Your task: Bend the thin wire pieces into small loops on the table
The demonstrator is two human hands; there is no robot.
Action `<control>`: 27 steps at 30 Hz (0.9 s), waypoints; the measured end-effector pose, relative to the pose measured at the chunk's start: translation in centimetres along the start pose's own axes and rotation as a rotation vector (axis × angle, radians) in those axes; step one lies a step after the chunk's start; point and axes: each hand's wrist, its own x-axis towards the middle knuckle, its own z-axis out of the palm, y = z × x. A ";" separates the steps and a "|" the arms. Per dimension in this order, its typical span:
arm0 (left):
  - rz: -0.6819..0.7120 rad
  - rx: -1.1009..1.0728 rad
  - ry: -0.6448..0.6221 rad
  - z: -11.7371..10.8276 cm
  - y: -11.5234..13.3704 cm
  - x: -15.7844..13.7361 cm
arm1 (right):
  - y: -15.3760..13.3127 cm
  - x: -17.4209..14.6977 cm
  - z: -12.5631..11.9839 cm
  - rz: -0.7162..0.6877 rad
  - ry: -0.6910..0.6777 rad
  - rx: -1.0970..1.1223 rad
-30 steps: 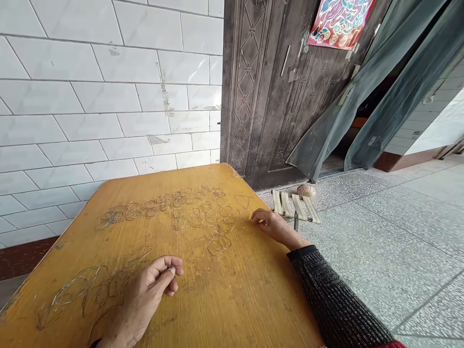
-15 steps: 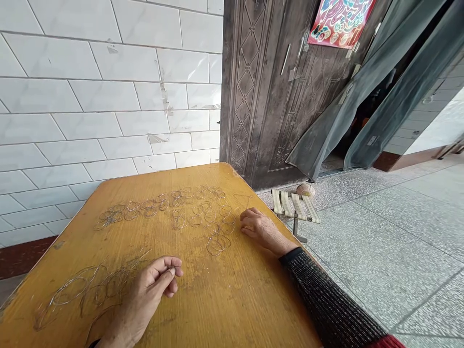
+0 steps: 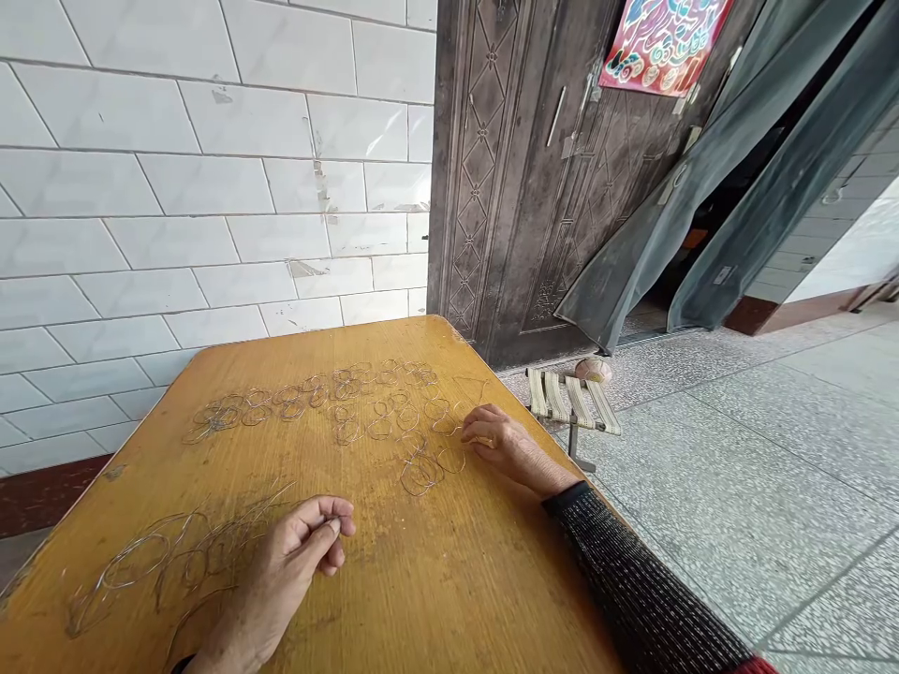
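My left hand [image 3: 295, 562] is above the near part of the wooden table [image 3: 393, 599], thumb and fingertips pinched together. A tiny dark bit shows at the pinch, too small to name. Beside that wrist lies a loose tangle of thin wire [image 3: 133, 562]. At the table's right edge, my right hand [image 3: 500, 442] rests palm down, fingers curled in at a thin wire loop [image 3: 466, 406] that its fingertips partly hide. Just left of it lie a single loop [image 3: 450, 460] and a cluster of overlapping loops [image 3: 421, 473]. Several more loops [image 3: 344, 384] run in a band across the table.
A white tiled wall [image 3: 211, 187] stands behind the table. To the right are a dark carved door [image 3: 492, 187], a grey curtain [image 3: 632, 253] and a low strap stool [image 3: 572, 401] with a round pinkish object [image 3: 594, 370] by it.
A single wire loop now shows clearly just left of my right hand, below the hand's fingertips. My right hand has shifted very slightly left. My left hand keeps its pinch in place.
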 end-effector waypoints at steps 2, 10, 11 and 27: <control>0.001 -0.001 -0.001 0.0 -0.1 0.0 | 0.4 -0.2 -0.2 0.039 0.044 0.029; 0.011 0.012 -0.002 0.0 -0.2 0.1 | -1.3 0.3 -0.3 -0.051 -0.115 -0.144; 0.011 0.012 -0.003 0.0 -0.2 0.1 | -1.6 0.4 -0.2 -0.071 -0.134 -0.180; -0.025 0.007 -0.005 0.2 0.4 -0.2 | 0.9 -0.5 -3.2 0.136 0.161 0.030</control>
